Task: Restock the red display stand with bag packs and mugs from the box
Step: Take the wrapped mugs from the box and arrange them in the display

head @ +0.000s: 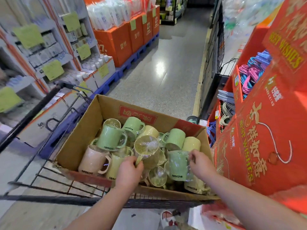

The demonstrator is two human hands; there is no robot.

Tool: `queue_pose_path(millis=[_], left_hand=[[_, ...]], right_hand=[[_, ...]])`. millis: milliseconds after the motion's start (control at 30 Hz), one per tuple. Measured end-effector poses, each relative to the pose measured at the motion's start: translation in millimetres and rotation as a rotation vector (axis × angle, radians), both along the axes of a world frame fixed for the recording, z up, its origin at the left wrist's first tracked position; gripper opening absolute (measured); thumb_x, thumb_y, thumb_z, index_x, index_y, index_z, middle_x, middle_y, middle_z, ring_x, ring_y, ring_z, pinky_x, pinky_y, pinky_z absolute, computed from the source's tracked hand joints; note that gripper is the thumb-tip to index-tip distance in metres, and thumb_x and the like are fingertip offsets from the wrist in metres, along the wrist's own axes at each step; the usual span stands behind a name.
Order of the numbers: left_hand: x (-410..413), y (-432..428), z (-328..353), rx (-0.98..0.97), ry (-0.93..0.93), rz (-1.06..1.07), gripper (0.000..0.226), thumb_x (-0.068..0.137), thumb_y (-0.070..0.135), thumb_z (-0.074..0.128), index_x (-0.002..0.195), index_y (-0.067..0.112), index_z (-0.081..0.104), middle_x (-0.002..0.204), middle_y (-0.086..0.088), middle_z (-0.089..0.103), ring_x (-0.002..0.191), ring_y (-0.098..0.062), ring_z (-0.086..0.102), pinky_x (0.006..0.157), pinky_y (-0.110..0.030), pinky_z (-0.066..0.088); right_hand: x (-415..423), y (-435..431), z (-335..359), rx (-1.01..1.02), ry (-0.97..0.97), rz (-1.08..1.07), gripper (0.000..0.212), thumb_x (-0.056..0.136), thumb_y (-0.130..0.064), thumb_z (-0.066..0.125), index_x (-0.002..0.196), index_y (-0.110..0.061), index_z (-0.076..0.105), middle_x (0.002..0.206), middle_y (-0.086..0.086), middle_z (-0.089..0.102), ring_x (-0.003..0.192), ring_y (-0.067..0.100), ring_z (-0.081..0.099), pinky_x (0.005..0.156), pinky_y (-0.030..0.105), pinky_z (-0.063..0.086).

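Note:
An open cardboard box (pixel 86 130) on a black wire cart holds several plastic-wrapped mugs in green, pale yellow and pink, marked "concise". My left hand (pixel 128 173) grips the handle of a yellow-green mug (pixel 147 146) lying tilted with its mouth toward me. My right hand (pixel 200 165) pinches the handle side of a green mug (pixel 178 165) standing upside down near the box's right wall. The red display stand (pixel 269 138) with gold "BEST WISHES" lettering rises at the right. Coloured hangers (pixel 254 72) lie in its compartments.
The black wire cart (pixel 54 178) carries the box, its handle bar at the left. Shelves with yellow-green price tags line the left side, with orange boxes on blue pallets behind them. A shiny aisle floor (pixel 159 72) runs ahead. A shoe shows below the cart.

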State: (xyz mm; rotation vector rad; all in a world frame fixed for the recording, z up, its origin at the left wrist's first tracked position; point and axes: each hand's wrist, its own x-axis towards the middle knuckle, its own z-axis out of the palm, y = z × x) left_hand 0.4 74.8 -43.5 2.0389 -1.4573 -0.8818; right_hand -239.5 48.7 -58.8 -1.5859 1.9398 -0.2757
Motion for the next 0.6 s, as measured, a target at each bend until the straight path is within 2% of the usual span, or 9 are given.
queue_pose_path(millis=[100,200,333,467,600], left_hand=[[-3.0,14.6,10.9,-0.051,-0.015,-0.045,0.03,0.092,0.018,0.054,0.063,0.016,0.045,0.06,0.0,0.049,0.055,-0.013,0.044,0.051,-0.028,0.034],[-8.3,28.1,17.4,-0.072,0.001,-0.093,0.024,0.092,0.02,0.053,0.07,0.013,0.053,0.064,-0.002,0.053,0.058,-0.015,0.047,0.055,-0.028,0.038],[-20.4,48.3,22.3,-0.111,0.001,-0.131,0.024,0.093,0.023,0.052,0.075,0.008,0.056,0.068,-0.005,0.056,0.056,-0.015,0.045,0.053,-0.028,0.037],[-32.6,72.0,24.8,-0.138,0.024,-0.176,0.022,0.092,0.023,0.053,0.076,0.008,0.056,0.073,-0.007,0.059,0.06,-0.017,0.049,0.057,-0.031,0.043],[-40.4,88.6,28.2,-0.172,-0.007,-0.225,0.02,0.093,0.023,0.053,0.079,0.009,0.056,0.077,-0.005,0.058,0.064,-0.015,0.05,0.058,-0.028,0.042]], right_hand=[[-1.4,19.1,16.5,-0.065,0.009,-0.048,0.014,0.09,-0.009,0.047,0.082,-0.021,0.046,0.085,0.003,0.058,0.078,0.025,0.056,0.07,0.038,0.047],[-4.5,42.1,32.5,-0.122,0.017,-0.094,0.008,0.088,-0.008,0.048,0.088,-0.015,0.05,0.084,0.002,0.057,0.079,0.024,0.055,0.067,0.035,0.044],[-11.2,77.7,48.7,-0.204,0.035,-0.091,0.01,0.086,-0.009,0.05,0.083,-0.017,0.046,0.082,-0.001,0.05,0.077,0.022,0.05,0.062,0.033,0.034],[-18.5,111.4,58.8,-0.231,0.051,-0.075,0.025,0.087,-0.01,0.049,0.073,-0.024,0.036,0.08,0.0,0.05,0.072,0.021,0.048,0.061,0.035,0.036],[-26.4,134.3,62.7,-0.275,0.06,-0.085,0.023,0.086,-0.01,0.049,0.074,-0.024,0.036,0.079,-0.001,0.048,0.075,0.024,0.05,0.066,0.039,0.041]])
